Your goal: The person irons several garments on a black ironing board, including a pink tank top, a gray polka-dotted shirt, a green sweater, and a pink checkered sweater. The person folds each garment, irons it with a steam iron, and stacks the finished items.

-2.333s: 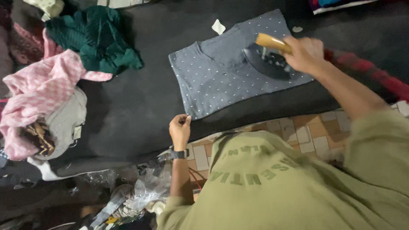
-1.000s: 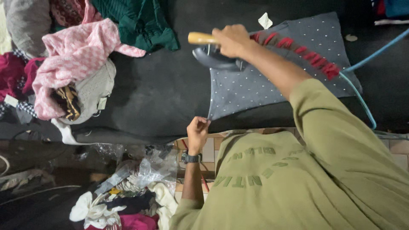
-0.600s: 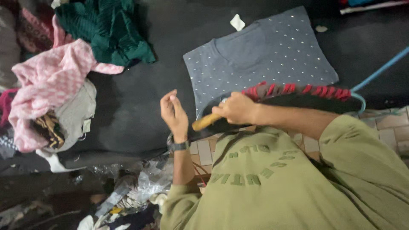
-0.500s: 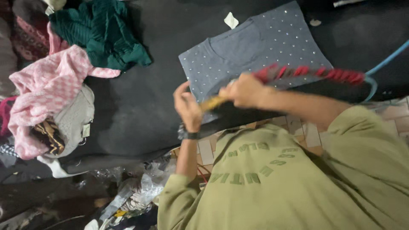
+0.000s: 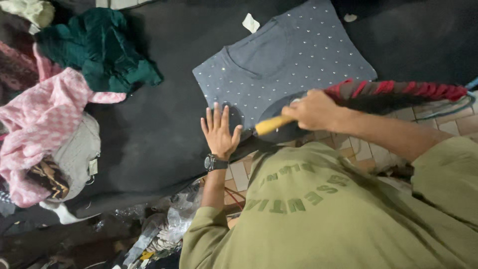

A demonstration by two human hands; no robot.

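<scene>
A grey dotted shirt [image 5: 294,60] lies folded flat on a dark cloth-covered surface [image 5: 144,139]. My left hand [image 5: 219,130] presses flat, fingers spread, on the shirt's near left corner; a dark watch [image 5: 215,162] is on that wrist. My right hand [image 5: 314,109] grips the yellow handle [image 5: 271,125] of a dark iron [image 5: 284,107] resting on the shirt's near edge. A red and black braided cord [image 5: 398,90] runs from the iron to the right.
A heap of clothes lies at the left: a pink checked piece [image 5: 35,119], a dark green one [image 5: 99,50], a grey one [image 5: 77,154]. A white scrap [image 5: 251,22] sits by the shirt collar. Plastic clutter [image 5: 169,224] and tiled floor [image 5: 239,174] are below.
The iron has come from the shirt's far part to its near edge. My left hand has gone from hovering with loose fingers to lying flat on the shirt corner.
</scene>
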